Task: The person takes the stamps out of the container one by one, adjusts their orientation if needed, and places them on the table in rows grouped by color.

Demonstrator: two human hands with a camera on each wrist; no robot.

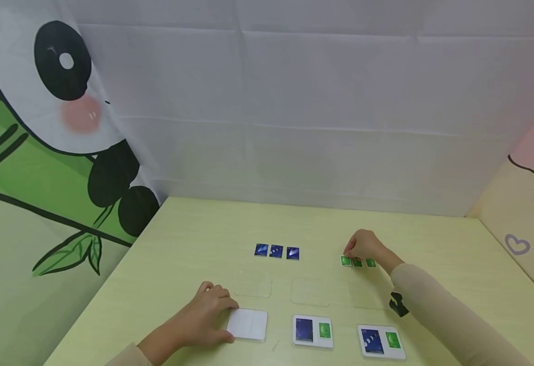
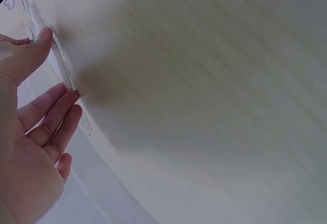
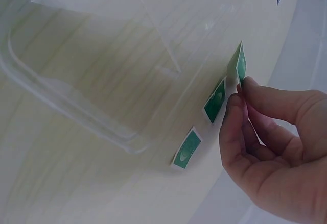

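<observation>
At the near left of the table, my left hand (image 1: 203, 315) grips a white card in a shallow clear case (image 1: 248, 324) by its edges, thumb on one side and fingers on the other. The left wrist view shows the case edge-on between thumb and fingers (image 2: 53, 117). Farther back on the right, my right hand (image 1: 363, 245) pinches a small green stamp (image 3: 242, 63) between thumb and forefinger, tilted up from the table. Two more green stamps (image 3: 215, 100) (image 3: 187, 149) lie beside it.
Three blue stamps (image 1: 276, 251) lie in a row at the back. Clear lids (image 1: 310, 292) stand in a middle row. Two cases in front, one central (image 1: 313, 331) and one at right (image 1: 381, 342), each hold a blue and a green stamp. A white curtain (image 1: 317, 168) hangs behind.
</observation>
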